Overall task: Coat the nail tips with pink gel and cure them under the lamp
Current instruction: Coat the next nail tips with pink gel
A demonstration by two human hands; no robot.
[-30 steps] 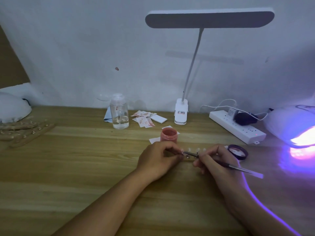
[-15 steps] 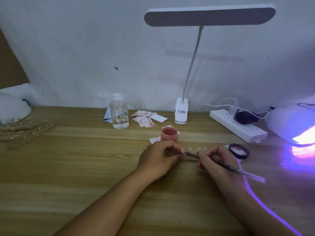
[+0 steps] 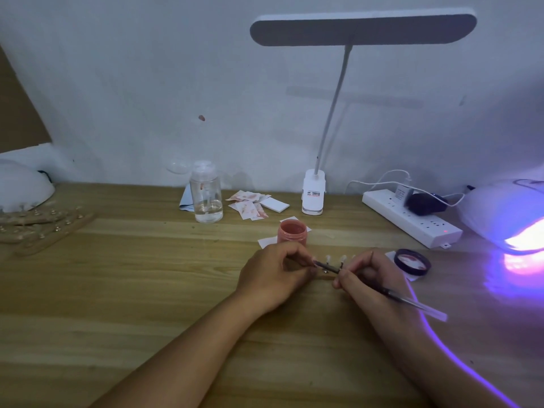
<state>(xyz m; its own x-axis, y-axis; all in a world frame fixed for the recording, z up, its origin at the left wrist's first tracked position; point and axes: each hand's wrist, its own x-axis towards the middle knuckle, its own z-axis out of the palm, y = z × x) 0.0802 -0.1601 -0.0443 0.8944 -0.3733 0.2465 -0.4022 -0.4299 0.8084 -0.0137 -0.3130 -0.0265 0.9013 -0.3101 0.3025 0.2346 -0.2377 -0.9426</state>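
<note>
Pale nail tips (image 3: 335, 258) upright on strip; right hand (image 3: 368, 278) fingers pinching brush (image 3: 409, 301).

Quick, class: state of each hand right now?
Left hand: closed, pinching the nail tip holder.
Right hand: closed, holding the brush.

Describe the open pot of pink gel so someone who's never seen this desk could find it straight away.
Start at the white clip-on desk lamp standing at the back of the wooden desk. Just in front of its base, slightly left, sits the pink gel pot, beyond the left hand. It is the only small, round, pink, lidless jar; the bottle further left is taller and clear.
</note>
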